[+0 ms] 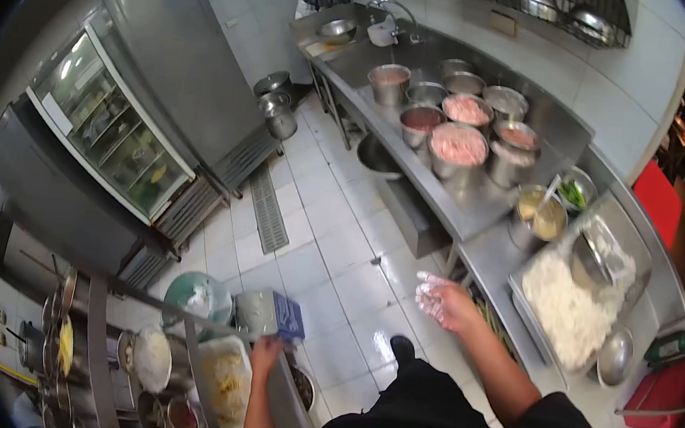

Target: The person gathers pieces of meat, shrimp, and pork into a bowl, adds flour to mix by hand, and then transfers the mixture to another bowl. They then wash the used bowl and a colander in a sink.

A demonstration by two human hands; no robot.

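While the left hand (265, 349) closes on a blue box (287, 316) at the edge of the steel shelf (105, 331), the right hand (444, 302) hangs free over the tiled floor (331, 238), fingers loosely spread, holding nothing. Right hand wears a thin clear glove, crinkled and glossy. Box: rectangular, matte blue face, pale side; sits just beside a round green lid (198, 295). Steel counter (479, 204) to the right carries cylindrical metal pots (457, 147), several with pink contents. Shallow tray (573, 304) near the right hand holds white rice, grainy and heaped; a metal bowl (595, 258) rests on it.
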